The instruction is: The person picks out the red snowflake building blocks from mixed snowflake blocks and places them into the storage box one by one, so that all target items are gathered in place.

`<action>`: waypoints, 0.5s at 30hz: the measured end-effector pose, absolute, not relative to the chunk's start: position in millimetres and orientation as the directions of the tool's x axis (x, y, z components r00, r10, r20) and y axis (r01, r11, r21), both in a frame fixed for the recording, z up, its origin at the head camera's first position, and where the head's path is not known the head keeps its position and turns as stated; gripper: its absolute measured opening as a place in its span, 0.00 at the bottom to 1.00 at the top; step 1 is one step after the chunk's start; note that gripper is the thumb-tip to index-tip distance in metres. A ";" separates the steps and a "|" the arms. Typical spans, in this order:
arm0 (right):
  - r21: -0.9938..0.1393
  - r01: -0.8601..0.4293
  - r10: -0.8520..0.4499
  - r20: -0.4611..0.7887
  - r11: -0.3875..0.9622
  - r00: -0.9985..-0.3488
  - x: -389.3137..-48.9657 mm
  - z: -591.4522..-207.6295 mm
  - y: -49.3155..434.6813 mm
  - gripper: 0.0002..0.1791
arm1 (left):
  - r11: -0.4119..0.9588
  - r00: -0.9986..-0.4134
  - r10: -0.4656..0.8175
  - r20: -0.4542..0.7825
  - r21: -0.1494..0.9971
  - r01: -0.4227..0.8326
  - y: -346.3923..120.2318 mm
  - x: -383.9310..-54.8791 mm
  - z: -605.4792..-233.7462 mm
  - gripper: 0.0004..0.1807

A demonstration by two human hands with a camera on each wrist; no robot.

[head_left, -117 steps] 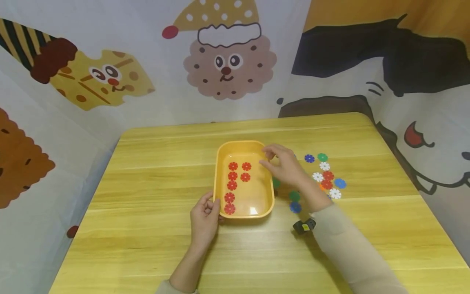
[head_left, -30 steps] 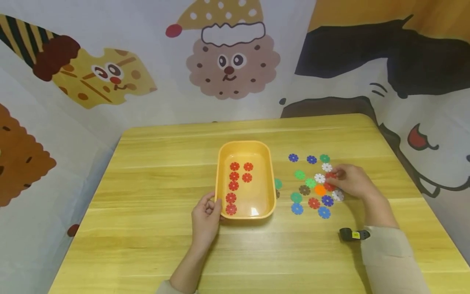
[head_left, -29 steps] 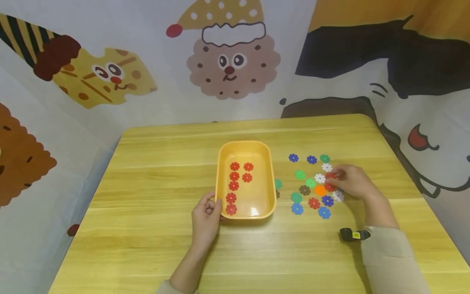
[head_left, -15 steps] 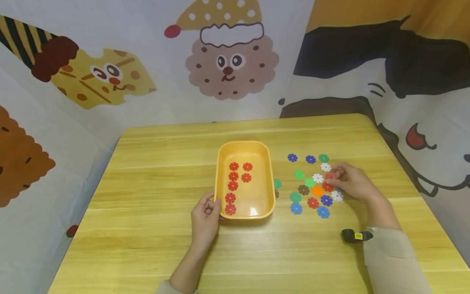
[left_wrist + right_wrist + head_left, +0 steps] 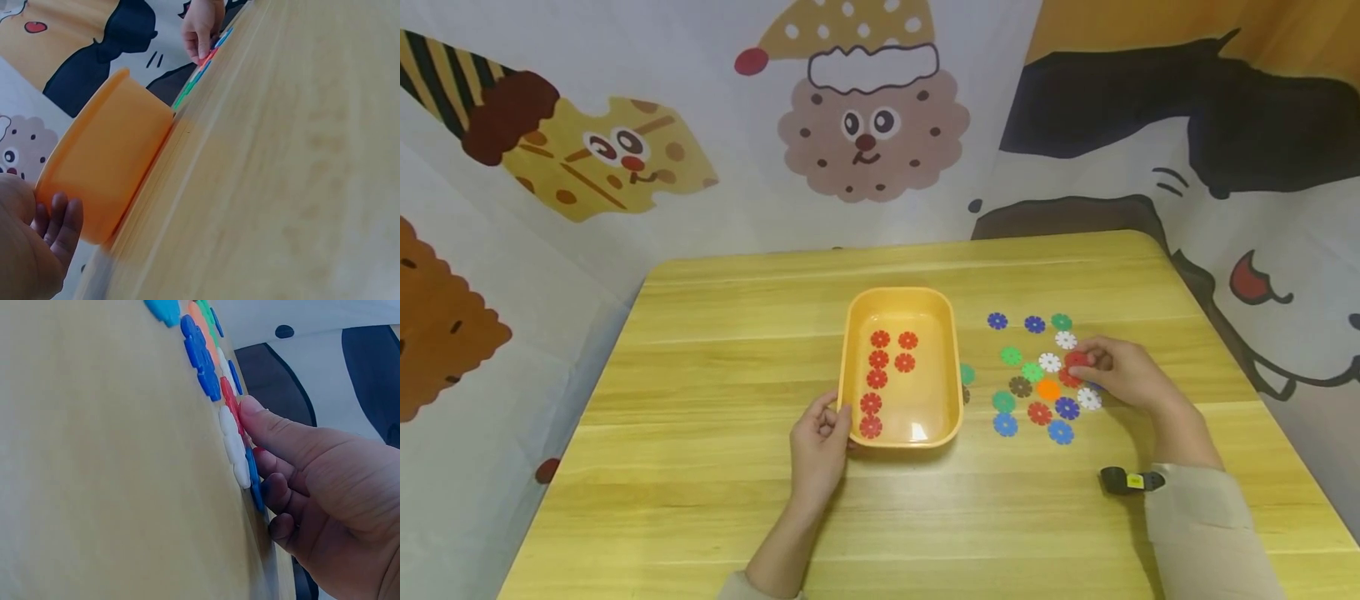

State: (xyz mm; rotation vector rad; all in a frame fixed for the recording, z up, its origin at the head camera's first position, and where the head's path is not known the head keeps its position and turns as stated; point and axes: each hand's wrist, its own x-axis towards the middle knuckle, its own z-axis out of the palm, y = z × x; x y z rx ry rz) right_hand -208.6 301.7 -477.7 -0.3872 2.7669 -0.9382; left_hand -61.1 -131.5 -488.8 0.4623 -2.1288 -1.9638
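A yellow plastic tray (image 5: 932, 392) stands on the table, with several red snowflake discs (image 5: 878, 359) lying flat in its left half and middle. My left hand (image 5: 820, 446) holds the tray's near left corner, thumb at the rim and fingers against the outer wall; the left wrist view shows this hand (image 5: 37, 244) beside the orange-looking wall (image 5: 119, 150). Among the loose discs to the right, my right hand (image 5: 1123, 372) pinches a red snowflake disc (image 5: 1077, 359) between thumb and fingers. It overlaps another red disc (image 5: 1070, 377). The right wrist view shows the thumb over the red edge.
Loose snowflake discs in blue, green, white, brown and orange (image 5: 1049, 389) lie right of the tray. A single red disc (image 5: 1040, 413) is among them. Green and brown discs sit partly hidden by the tray's right side. A cartoon-printed cloth (image 5: 872, 225) hangs behind the table.
My right hand has gone from above the tray's right rim to the loose discs, where it now pinches a red one. The left hand keeps its hold on the tray.
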 end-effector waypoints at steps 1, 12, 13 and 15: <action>-0.617 -0.188 -0.308 -0.093 0.764 -0.947 -208.5 -477.5 301.4 0.19 | 0.069 -0.930 -0.365 -0.051 0.994 -0.081 -131.2 -61.0 -488.4 0.17; -0.637 -0.207 -0.279 -0.014 0.743 -0.960 -209.6 -476.7 291.1 0.25 | 0.114 -0.924 -0.382 0.014 0.993 -0.032 -129.3 -60.5 -490.0 0.15; -0.638 -0.211 -0.279 -0.006 0.741 -0.960 -209.8 -476.2 289.0 0.25 | 0.114 -0.924 -0.382 0.012 0.993 -0.034 -129.4 -60.5 -490.1 0.15; -0.641 -0.221 -0.281 0.009 0.735 -0.960 -209.9 -474.5 283.7 0.26 | 0.112 -0.924 -0.382 0.011 0.993 -0.035 -129.6 -60.4 -490.0 0.15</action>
